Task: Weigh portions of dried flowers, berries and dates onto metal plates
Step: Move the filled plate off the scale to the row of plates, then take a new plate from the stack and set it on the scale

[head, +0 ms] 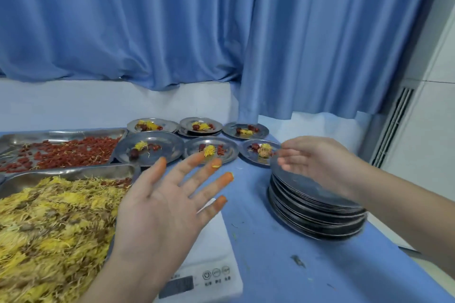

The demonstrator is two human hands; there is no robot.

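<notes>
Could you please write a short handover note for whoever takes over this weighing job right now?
Left hand: open, palm up, fingers spread above the white scale, holding nothing.
Right hand: fingers extended over the stack of empty plates; blur hides whether it touches the top one.
Supplies: tray of dried flowers near left, tray of red berries behind it.
Done: six filled plates at the back, each with flowers and red fruit.
Left: no plate shows on the scale; probably set an empty one there and weigh the next portion.
</notes>
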